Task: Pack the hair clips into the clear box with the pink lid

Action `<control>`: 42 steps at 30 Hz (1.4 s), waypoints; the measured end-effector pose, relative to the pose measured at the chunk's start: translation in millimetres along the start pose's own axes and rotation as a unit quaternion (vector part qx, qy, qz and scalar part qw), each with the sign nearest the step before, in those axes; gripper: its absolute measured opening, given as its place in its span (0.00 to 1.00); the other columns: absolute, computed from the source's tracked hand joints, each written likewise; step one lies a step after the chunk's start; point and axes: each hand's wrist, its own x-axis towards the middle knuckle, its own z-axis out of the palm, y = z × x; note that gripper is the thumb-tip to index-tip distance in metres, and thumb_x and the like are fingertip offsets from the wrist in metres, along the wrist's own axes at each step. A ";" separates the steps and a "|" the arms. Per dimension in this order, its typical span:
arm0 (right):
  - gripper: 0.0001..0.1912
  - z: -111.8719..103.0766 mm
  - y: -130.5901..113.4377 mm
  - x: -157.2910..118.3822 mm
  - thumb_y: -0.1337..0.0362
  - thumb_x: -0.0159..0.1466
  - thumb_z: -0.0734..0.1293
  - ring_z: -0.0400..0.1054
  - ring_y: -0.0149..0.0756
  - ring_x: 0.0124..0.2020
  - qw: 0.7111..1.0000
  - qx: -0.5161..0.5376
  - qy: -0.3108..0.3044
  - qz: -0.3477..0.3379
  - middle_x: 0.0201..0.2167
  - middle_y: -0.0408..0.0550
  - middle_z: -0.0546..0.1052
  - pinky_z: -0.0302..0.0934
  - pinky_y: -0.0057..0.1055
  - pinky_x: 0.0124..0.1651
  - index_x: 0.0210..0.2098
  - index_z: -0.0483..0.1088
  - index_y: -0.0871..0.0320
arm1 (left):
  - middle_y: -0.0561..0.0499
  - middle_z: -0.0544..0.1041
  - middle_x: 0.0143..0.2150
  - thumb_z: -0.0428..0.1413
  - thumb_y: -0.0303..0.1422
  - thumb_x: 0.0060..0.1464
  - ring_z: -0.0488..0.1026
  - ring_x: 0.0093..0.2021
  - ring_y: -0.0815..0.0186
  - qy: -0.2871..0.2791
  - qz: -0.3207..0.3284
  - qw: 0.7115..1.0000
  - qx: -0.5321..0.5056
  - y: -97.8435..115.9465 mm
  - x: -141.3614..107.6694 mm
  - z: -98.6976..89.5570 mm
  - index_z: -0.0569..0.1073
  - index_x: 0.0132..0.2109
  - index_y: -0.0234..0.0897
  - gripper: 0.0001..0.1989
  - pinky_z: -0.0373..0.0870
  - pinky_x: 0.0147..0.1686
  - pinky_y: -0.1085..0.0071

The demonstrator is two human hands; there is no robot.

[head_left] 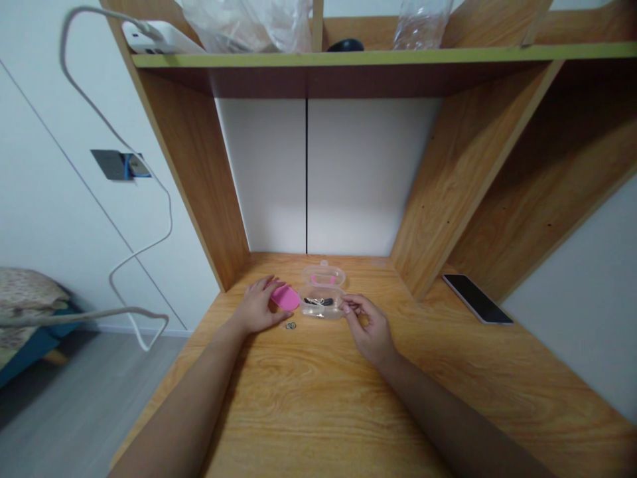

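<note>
A small clear plastic case (308, 311) lies on the desk with its hinged lid (324, 270) raised toward the back. Inside it are a black item (326, 302) and a thin pale strand, too small to name. My right hand (371, 328) is closed in a pinch at the case's right end. To the left of the case is a flat pink oval piece (286, 298). My left hand (259, 307) rests around its left side, thumb and fingers apart. Small dark rings (290, 325) lie just below the left thumb.
A phone (476, 299) lies at the right near the shelf panel. Above hangs a shelf (348, 60) bearing a plastic bag (249, 26), a clear bottle (422, 25) and a white power strip (162, 38). Its cable (169, 206) dangles at the left.
</note>
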 end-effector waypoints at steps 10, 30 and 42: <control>0.09 0.7 2.9 -0.3 0.61 0.69 0.65 0.76 0.37 0.38 1.000 -0.001 -0.003 0.003 0.38 0.48 0.81 0.70 0.32 0.40 0.46 0.74 0.54 | 0.38 0.69 0.63 0.62 0.53 0.50 0.66 0.63 0.47 0.010 -0.026 0.999 0.023 6.8 5.5 11.7 0.70 0.63 0.38 0.37 0.61 0.63 0.51; 0.24 5.4 23.1 3.4 0.64 0.59 0.74 0.62 0.48 0.63 0.992 -0.104 -0.068 0.008 0.60 0.52 0.66 0.58 0.48 0.67 0.55 0.73 0.49 | 0.39 0.65 0.60 0.64 0.51 0.51 0.63 0.60 0.48 0.216 0.045 0.975 -0.020 55.2 1.1 -3.9 0.75 0.55 0.41 0.29 0.64 0.60 0.47; 0.22 3.7 26.3 7.4 0.70 0.64 0.68 0.69 0.43 0.55 0.995 -0.053 -0.083 0.025 0.54 0.50 0.74 0.66 0.45 0.60 0.57 0.70 0.49 | 0.39 0.67 0.59 0.53 0.45 0.65 0.63 0.56 0.51 0.105 0.113 0.987 0.033 72.0 4.4 8.4 0.75 0.61 0.47 0.21 0.67 0.57 0.49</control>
